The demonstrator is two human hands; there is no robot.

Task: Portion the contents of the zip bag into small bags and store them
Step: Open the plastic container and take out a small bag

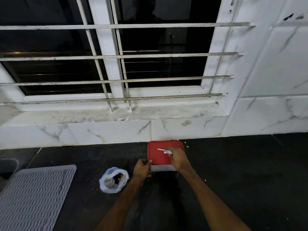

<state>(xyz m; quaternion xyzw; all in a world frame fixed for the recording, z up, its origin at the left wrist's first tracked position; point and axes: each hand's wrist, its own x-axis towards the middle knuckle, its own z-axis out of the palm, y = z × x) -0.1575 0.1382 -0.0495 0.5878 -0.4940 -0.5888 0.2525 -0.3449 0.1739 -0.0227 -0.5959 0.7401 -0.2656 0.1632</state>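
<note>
Box [159, 158] gripped by L hand [143, 168]; R hand [179, 158] pinches stick [162, 149].

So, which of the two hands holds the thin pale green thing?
The right hand, which lies on the red lid and pinches the pale green stick. The left hand only grips the lid's near left corner.

The left hand [142, 168] and the right hand [178, 158] are bare. Behind each hand a bare wrist runs into a lean, uncovered arm: the left forearm [120, 205] and the right forearm [208, 197], unclothed down to the lower edge.
</note>
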